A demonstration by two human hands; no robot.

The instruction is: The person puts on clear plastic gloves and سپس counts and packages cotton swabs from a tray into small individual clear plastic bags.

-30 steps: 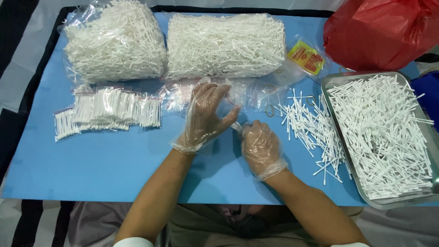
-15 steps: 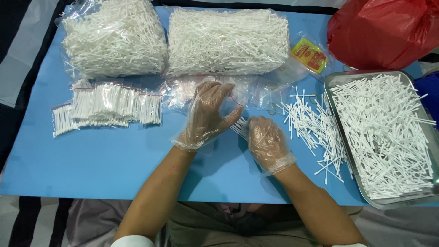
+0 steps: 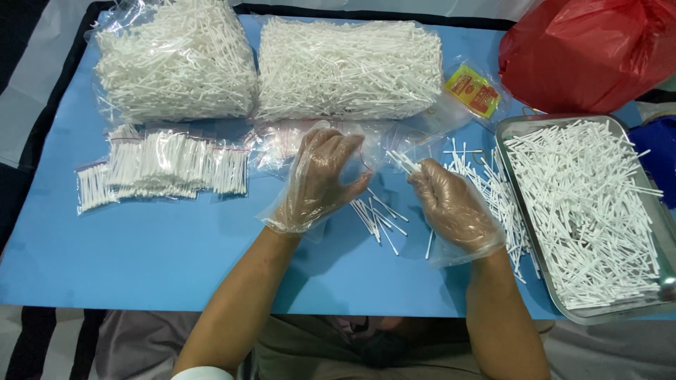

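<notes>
Left hand (image 3: 320, 179): gloved, fingers curled round the mouth of a small clear bag (image 3: 366, 151), holding it up off the blue table (image 3: 141, 260).
Right hand (image 3: 451, 204): gloved, pinching a small bunch of white sticks (image 3: 403, 162) just beside the bag's mouth.
Loose sticks (image 3: 377, 218): scattered on the table between both hands.
Metal tray (image 3: 508, 134): at right, heaped with sticks.
Filled packets (image 3: 165, 169): at left.

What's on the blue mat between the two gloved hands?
Head view: a small loose cluster of white cotton swabs lies on the blue mat between the left hand and the right hand.
</notes>
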